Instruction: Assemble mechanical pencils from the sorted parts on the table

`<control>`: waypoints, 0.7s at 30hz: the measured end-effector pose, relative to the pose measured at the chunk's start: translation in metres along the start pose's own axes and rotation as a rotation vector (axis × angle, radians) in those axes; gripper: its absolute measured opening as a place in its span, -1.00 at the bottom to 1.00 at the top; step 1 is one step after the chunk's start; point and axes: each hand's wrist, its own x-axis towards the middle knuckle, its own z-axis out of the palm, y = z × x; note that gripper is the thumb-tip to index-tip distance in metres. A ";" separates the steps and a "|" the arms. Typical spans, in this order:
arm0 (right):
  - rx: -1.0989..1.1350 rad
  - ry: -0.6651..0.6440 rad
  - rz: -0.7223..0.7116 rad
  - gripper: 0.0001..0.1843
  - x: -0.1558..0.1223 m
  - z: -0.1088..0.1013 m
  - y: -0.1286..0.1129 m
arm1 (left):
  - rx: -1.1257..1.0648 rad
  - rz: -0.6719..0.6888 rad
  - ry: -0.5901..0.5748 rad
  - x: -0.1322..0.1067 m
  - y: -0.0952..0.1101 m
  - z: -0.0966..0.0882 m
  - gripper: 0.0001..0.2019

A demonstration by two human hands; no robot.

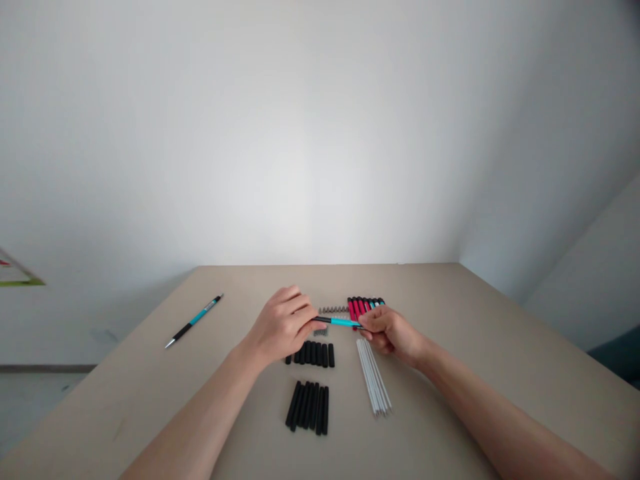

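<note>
A blue and black pen [344,323] is held level above the table between both hands. My left hand [287,323] is closed on its black end, and the fingers hide the tip. My right hand [393,331] pinches the other end beside the blue barrel. Below my left hand lies a row of short black tubes [319,355]. Small metal springs [334,310] lie behind the pen, partly covered by it and the left hand. Red and blue pen barrels [357,308] with black ends are lined up just behind my right hand.
A whole blue and black pen [195,321] lies slanted at the left of the beige table [240,287]. Nearer me are several longer black tubes [309,408] and a bundle of white refills [374,379]. A white wall [310,133] stands behind the table.
</note>
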 end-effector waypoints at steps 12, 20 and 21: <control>-0.400 0.173 -0.316 -0.58 0.002 0.000 0.001 | -0.201 -0.201 0.025 0.003 0.012 0.017 -0.64; -0.853 0.396 -0.719 -0.62 -0.008 0.001 -0.007 | -0.474 -0.600 -0.079 0.003 0.016 0.014 -0.54; -0.853 0.389 -0.720 -0.61 -0.008 0.002 -0.007 | -0.499 -0.626 -0.070 0.003 0.015 0.014 -0.54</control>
